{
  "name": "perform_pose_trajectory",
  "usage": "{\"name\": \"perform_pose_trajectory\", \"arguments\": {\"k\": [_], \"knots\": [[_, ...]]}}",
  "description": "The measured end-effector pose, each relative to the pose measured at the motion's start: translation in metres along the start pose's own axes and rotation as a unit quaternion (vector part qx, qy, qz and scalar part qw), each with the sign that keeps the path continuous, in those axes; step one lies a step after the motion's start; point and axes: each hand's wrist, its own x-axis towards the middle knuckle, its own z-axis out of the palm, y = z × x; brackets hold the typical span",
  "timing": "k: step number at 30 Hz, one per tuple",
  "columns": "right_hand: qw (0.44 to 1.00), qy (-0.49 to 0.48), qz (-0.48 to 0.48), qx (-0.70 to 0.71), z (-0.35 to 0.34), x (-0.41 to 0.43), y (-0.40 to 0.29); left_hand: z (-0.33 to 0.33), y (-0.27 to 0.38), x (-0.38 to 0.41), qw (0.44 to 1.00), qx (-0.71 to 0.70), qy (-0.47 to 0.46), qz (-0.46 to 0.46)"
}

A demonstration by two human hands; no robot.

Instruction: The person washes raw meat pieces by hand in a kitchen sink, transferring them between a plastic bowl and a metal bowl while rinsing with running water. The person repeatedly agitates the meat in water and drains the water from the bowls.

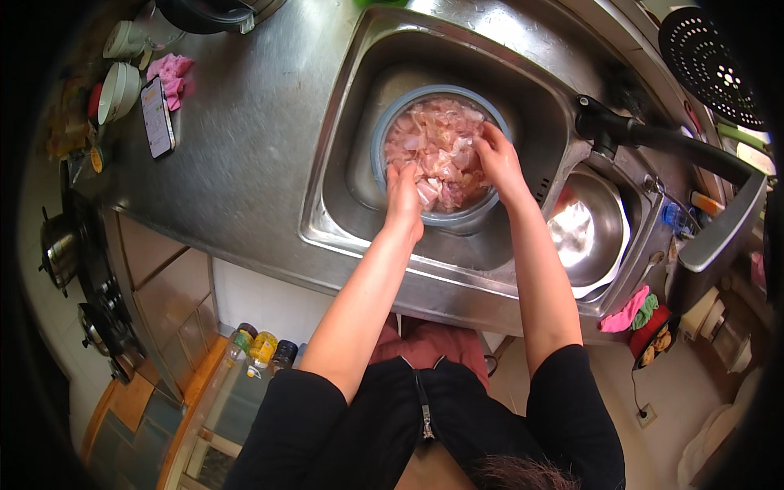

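Note:
A round blue-grey basin [381, 131] stands in the large stainless steel sink [361, 211]. Pale pink pieces of raw meat [450, 144], apparently chicken, fill it and look wet, with liquid around them. My left hand [403, 199] reaches over the basin's near left side, its fingertips down among the meat. On the right side of the basin, my right hand [497, 156] has its fingers curled against the pieces. The fingertips of both hands are partly hidden, so whether either grips a piece is unclear.
A black faucet [664, 138] reaches over the sink's right side. Beside it, a metal bowl [591, 233] sits in the smaller basin. On the left counter lie a phone [157, 116], a pink cloth [170, 76] and white bowls [119, 92]. Colored cloths [628, 311] hang at the right edge.

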Motion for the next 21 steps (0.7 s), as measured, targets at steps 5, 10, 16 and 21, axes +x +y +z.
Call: {"name": "perform_pose_trajectory", "arguments": {"k": [5, 10, 16, 21], "knots": [[0.939, -0.100, 0.278, 0.177, 0.016, 0.045, 0.002, 0.001, -0.010, 0.060, 0.991, -0.109, -0.003, -0.077], [0.877, -0.175, 0.327, 0.305, 0.029, 0.066, 0.026, -0.002, -0.014, 0.095, 0.980, -0.136, -0.071, -0.130], [0.832, -0.227, 0.370, 0.346, 0.028, 0.069, 0.047, 0.002, -0.003, 0.089, 0.970, -0.142, -0.113, -0.159], [0.832, -0.296, 0.337, 0.327, 0.016, 0.059, 0.013, -0.006, -0.002, 0.086, 0.977, -0.097, -0.102, -0.162]]}}
